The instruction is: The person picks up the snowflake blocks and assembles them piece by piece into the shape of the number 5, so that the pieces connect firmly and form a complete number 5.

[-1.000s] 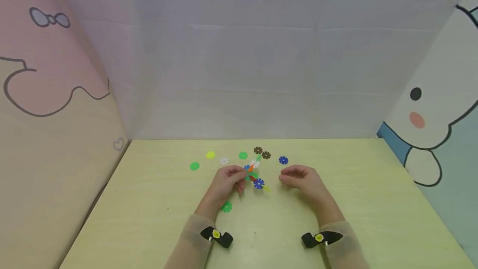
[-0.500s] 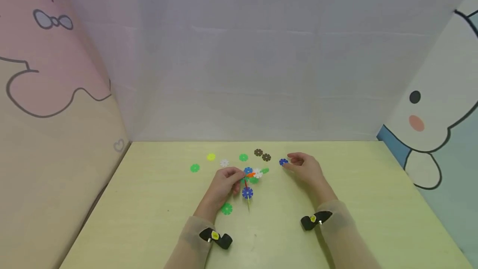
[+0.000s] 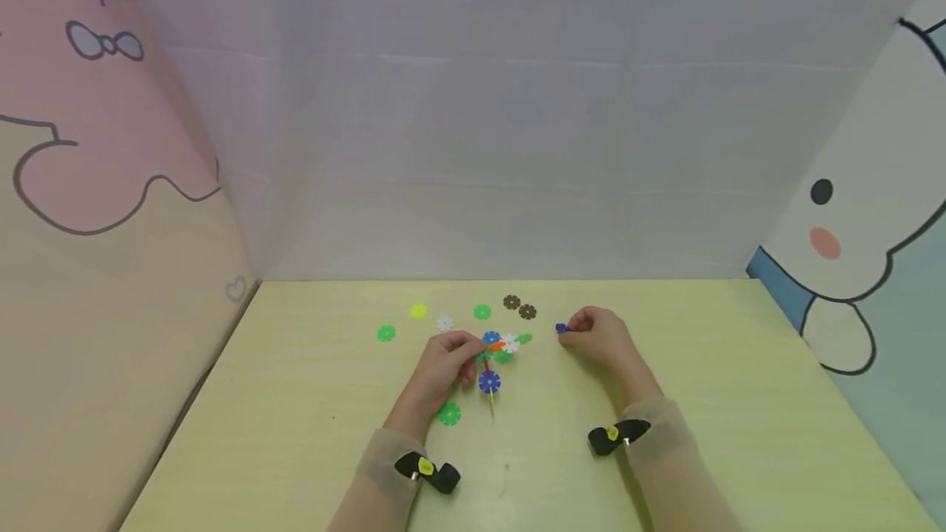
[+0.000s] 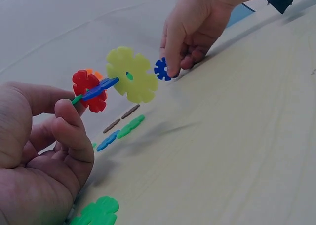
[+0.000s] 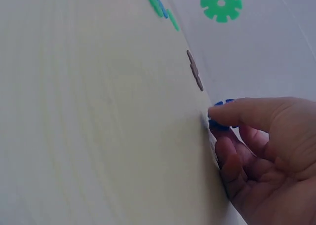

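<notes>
My left hand (image 3: 443, 361) pinches a joined cluster of notched plastic snowflake discs between thumb and fingertips. In the cluster are a white disc (image 3: 510, 343), an orange disc (image 3: 497, 346), a red disc (image 4: 89, 90), a dark blue disc (image 3: 489, 382) and a yellow disc (image 4: 132, 76), which appears edge-on in the head view. Green and lighter blue discs also show near the fingertips. Farther right, my right hand (image 3: 606, 343) pinches a single dark blue snowflake disc (image 4: 161, 69) by its edge, tilted up close over the table. Its fingers partly cover that disc.
Loose discs lie on the pale wooden table (image 3: 296, 450). Behind the left hand are a green disc (image 3: 386, 333), a yellow disc (image 3: 419, 311) and a white one (image 3: 444, 323). Two brown discs (image 3: 527, 312) lie farther back. Another green disc (image 3: 449, 414) is beside the left wrist.
My right hand has moved back and right to the dark blue loose disc, pinched it and tipped it up. The left hand's cluster has turned, bringing its yellow end toward the front.
</notes>
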Motion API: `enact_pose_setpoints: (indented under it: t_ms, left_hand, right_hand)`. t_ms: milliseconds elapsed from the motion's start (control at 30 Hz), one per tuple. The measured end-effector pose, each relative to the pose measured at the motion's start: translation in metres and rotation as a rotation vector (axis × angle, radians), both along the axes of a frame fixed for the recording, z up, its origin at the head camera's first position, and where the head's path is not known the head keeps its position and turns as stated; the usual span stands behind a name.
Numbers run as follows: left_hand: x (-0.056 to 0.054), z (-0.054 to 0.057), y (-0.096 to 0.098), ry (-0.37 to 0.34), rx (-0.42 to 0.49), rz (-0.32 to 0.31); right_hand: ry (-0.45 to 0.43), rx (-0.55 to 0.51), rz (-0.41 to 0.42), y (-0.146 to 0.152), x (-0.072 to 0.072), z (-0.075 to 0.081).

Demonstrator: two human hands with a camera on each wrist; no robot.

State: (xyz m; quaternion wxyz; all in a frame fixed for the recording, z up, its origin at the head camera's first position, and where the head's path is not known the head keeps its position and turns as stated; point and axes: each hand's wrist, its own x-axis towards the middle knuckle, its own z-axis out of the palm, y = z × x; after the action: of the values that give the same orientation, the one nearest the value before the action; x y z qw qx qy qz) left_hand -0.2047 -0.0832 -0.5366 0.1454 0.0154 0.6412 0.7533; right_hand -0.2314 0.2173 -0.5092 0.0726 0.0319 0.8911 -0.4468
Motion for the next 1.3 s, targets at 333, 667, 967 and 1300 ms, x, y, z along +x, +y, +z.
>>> enact_pose_setpoints:
  t_ms: [333,667,967,1300]
  left_hand:
    - [0.001,-0.001,0.000,0.013,0.001,-0.004]
    - [0.000,-0.001,0.002,0.029,0.020,-0.017]
    - [0.000,-0.002,-0.002,0.030,0.006,-0.023]
    - [-0.002,-0.002,0.000,0.045,-0.003,-0.055]
  right_hand:
    - [-0.060,-0.412,-0.067,-0.006,0.021,-0.003]
    - [-0.026,-0.590,-0.088,-0.012,0.032,-0.006]
    - [-0.037,-0.712,-0.098,-0.024,0.035,-0.013]
    - [-0.025,-0.734,-0.057,-0.032,0.037,-0.013]
